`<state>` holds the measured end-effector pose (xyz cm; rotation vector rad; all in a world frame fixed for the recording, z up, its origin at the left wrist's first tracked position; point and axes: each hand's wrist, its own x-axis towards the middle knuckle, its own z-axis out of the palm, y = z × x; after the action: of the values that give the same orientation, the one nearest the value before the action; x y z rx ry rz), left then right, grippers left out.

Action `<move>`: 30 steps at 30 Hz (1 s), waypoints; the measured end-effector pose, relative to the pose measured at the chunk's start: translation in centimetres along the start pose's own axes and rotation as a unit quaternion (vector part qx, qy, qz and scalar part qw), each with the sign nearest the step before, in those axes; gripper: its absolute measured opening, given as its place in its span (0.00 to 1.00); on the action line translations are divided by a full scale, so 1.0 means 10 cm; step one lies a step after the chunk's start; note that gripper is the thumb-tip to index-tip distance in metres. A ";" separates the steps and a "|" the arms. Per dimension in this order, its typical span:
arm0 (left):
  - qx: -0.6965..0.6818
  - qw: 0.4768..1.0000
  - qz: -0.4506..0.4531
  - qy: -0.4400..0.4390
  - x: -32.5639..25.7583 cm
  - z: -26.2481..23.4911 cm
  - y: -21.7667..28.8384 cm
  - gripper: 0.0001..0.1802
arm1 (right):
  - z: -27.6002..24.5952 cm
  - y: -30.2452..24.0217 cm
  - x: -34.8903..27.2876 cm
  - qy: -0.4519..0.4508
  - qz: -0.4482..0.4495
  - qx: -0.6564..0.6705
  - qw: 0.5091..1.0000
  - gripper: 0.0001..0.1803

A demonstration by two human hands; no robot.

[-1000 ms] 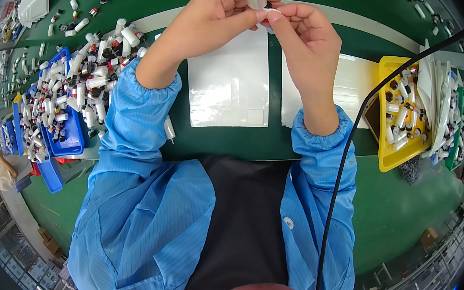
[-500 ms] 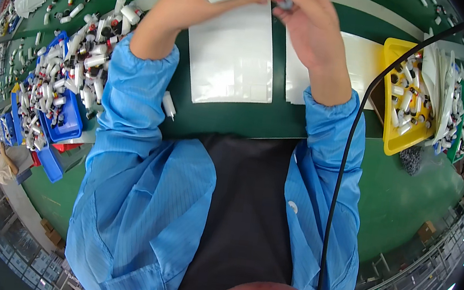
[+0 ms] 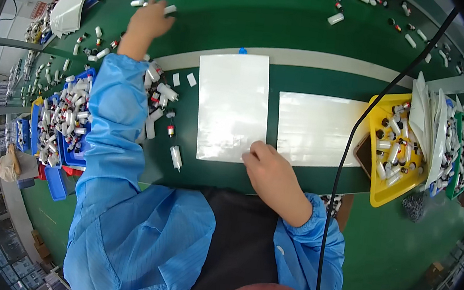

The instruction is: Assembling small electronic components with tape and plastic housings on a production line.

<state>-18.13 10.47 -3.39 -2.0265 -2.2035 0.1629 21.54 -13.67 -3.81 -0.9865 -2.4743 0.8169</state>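
Note:
Stretched far forward on the left, my left hand (image 3: 150,19) hovers over the green surface with its thumb apart from the other fingers. A white bottle (image 3: 170,9) lies by its fingertips, and another white bottle (image 3: 137,3) shows on its other side. My right hand (image 3: 275,176) rests at the lower right corner of a glossy white sheet (image 3: 232,105). Its fingers are curled together; anything between them is hidden. A white bottle with a narrow tip (image 3: 175,157) lies left of the sheet, below a small bottle with a red band (image 3: 171,130).
A second white sheet (image 3: 319,129) lies to the right, beside a yellow bin (image 3: 389,198) of bottles. Heaped blue bins (image 3: 73,158) stand at left. A black cable (image 3: 352,141) crosses the view. Two small white pieces (image 3: 192,80) lie near the sheet.
My hands have moved apart; the white bottle they held together is no longer between them. My left hand went far forward left, my right hand came down to the sheet. The view shifted.

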 end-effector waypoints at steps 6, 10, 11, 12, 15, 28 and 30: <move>-0.236 0.948 0.213 -0.014 0.22 -0.09 1.56 0.26 | -0.04 -0.03 0.00 0.030 0.024 0.004 0.999 0.13; -0.394 0.872 0.290 0.001 0.28 -0.07 2.55 0.27 | -0.05 0.02 -0.02 -0.017 0.034 0.002 0.999 0.15; -0.394 0.880 0.264 0.019 0.37 -0.01 2.78 0.28 | -0.10 -0.03 0.01 -0.017 0.061 0.030 0.998 0.14; -0.395 0.889 0.230 0.039 0.47 0.08 2.95 0.28 | -0.11 -0.05 0.01 -0.019 0.058 0.020 0.998 0.14; -0.347 0.925 0.147 0.043 0.53 -0.04 3.32 0.29 | -0.02 -0.07 0.00 -0.014 0.069 -0.021 0.997 0.14; -0.883 0.457 0.027 -0.104 0.09 -0.75 2.11 0.17 | -0.12 -0.02 -0.05 0.020 -0.007 -0.009 1.000 0.08; -0.898 0.411 -0.081 -0.135 -0.43 -1.05 1.91 0.17 | -0.22 -0.03 -0.02 0.035 0.008 0.064 0.997 0.07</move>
<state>2.87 7.60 3.48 -1.7087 -2.5756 -3.4214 22.64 -13.14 -1.91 -0.9746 -2.3256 0.9179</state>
